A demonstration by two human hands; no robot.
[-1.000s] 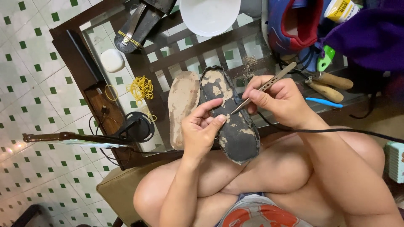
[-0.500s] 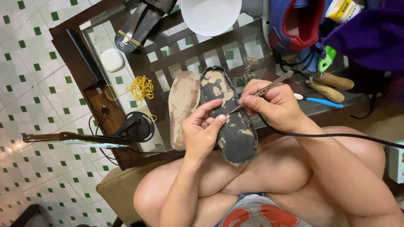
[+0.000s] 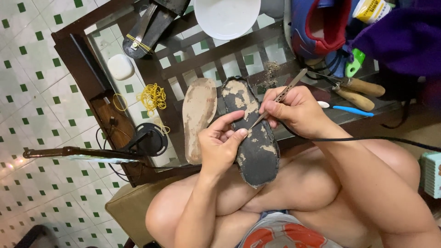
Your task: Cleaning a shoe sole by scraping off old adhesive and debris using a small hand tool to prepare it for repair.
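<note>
The left hand (image 3: 221, 146) grips the black shoe sole (image 3: 255, 135) by its left edge, fingers curled around it, thumb pressed on the worn upper face. The sole rests across the person's bare knees, its toe end reaching over the wooden slatted table (image 3: 206, 57). The right hand (image 3: 296, 112) is closed around a thin metal scraping tool (image 3: 278, 98), whose tip touches the sole just beside the left thumb. A tan insole (image 3: 198, 117) lies on the table immediately left of the sole. Yellow rubber bands (image 3: 151, 97) lie farther left; a white bowl (image 3: 226, 17) stands at the far edge.
</note>
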